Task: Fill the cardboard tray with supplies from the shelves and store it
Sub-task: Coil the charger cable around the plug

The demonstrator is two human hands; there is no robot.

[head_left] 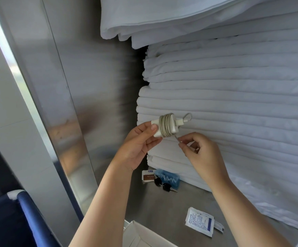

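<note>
My left hand grips a white charger with its cable wound round the body, held up in front of the stacked white linen. My right hand pinches the loose end of that cable just below the charger. A small loop of cable sticks out by the plug at the charger's right. The cardboard tray shows only a corner at the bottom edge, under my left forearm.
On the steel shelf lie a blue packet, black keys, a brown-and-white sachet and white sachets with blue print. A steel side wall stands at left, a blue fabric frame at lower left.
</note>
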